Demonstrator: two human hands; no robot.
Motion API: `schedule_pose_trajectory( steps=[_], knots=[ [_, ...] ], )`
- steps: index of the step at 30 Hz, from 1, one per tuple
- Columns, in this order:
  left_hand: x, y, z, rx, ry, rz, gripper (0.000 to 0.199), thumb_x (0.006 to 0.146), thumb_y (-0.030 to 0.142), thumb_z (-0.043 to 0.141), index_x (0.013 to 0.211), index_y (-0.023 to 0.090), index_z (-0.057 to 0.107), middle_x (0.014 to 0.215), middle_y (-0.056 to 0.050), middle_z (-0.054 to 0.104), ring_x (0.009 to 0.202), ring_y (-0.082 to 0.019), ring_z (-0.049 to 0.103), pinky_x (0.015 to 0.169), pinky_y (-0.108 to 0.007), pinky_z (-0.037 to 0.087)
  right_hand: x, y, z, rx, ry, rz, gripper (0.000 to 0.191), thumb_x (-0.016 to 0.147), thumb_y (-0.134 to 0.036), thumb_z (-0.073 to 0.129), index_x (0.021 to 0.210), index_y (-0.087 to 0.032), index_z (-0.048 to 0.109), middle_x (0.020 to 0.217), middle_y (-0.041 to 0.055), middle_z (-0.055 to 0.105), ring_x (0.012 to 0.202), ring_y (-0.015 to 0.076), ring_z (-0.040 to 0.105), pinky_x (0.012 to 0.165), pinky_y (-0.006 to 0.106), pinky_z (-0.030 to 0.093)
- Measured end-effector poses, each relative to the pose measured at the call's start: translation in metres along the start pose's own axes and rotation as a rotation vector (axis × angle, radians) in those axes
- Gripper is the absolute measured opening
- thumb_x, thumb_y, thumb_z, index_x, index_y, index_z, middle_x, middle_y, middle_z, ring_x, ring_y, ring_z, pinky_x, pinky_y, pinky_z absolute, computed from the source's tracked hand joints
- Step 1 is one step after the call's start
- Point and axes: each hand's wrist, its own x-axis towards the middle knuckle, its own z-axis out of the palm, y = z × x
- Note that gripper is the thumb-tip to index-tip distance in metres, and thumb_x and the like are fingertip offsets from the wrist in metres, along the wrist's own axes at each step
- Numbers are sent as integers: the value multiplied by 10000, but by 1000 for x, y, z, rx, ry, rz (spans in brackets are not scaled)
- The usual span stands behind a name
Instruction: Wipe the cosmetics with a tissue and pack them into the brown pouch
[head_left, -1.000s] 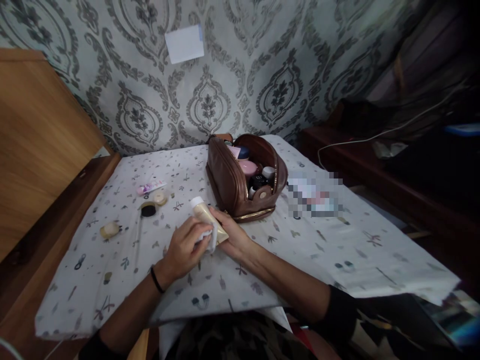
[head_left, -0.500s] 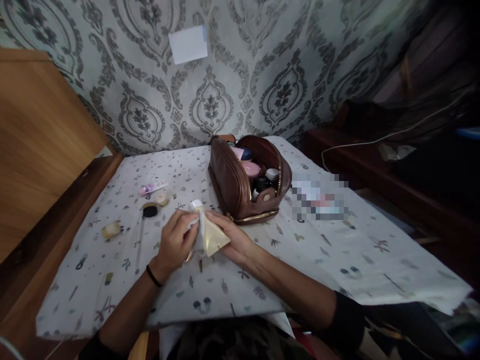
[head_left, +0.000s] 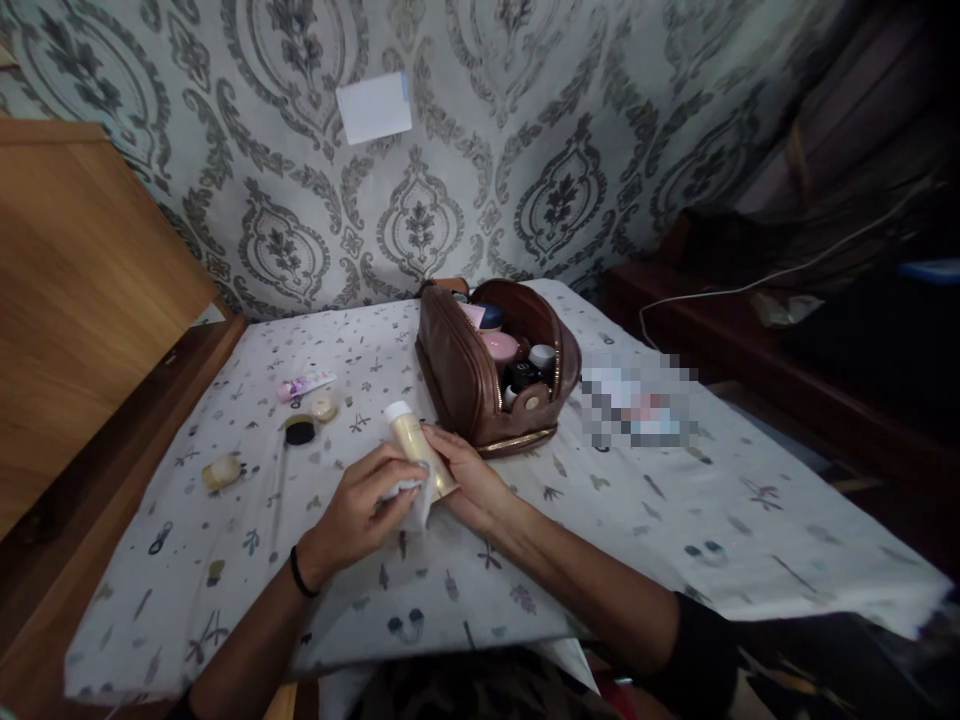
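Observation:
My right hand is closed around the side of a pale gold squeeze tube with a white cap, held tilted over the table. In my left hand is a white wipe, pinched and pressed against the lower front of the tube. Just beyond the hands stands a brown toiletry bag, unzipped, with pink, white and black containers showing inside. Left of the tube lie a small pink and white tube, a round black-topped jar and a small cream-coloured container.
A small yellowish jar lies farther left on the patterned tablecloth. Right of the bag is a blurred-out flat item. A wooden panel borders the left side, and the papered wall stands behind.
My left hand has moved the wipe from the upper part of the tube down to its lower end. More of the tube's front now shows.

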Motion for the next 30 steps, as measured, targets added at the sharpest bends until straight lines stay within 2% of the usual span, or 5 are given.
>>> schedule_pose_trajectory(
  steps=[4,9,14,20,30],
  knots=[
    [2,5,0,-49,-32,31,208,939,86,586,1096,197,665,955,-48,653,879,-134,649,785,-223,536,-1,0,1,-15,53,-6,317,612,-296,924,859,-180,763,799,-5,748,699,133,632,667,234,490],
    [1,-2,4,69,89,-4,226,944,87,590,1126,206,653,942,-37,655,868,-132,648,780,-229,532,-4,6,3,-62,75,81,273,655,-346,894,798,-177,735,710,-24,707,626,120,589,584,229,438],
    [-1,-12,1,253,255,-130,175,959,125,567,1090,206,648,922,-26,659,866,-146,650,780,-258,527,-11,5,5,-64,-78,219,411,741,-554,825,749,-167,688,602,-34,635,545,104,519,484,222,311],
    [-4,-16,0,325,381,-337,136,926,211,612,1062,201,615,935,-17,692,836,-158,661,743,-267,523,-15,2,9,-64,-178,212,454,722,-579,838,837,-154,724,693,-9,701,632,123,582,619,245,423],
    [-2,5,10,143,30,48,143,940,140,588,1057,213,625,936,-46,682,863,-169,639,765,-289,524,-8,2,3,8,-56,136,392,727,-484,866,879,-146,741,771,4,731,688,130,637,667,233,483]
  ],
)
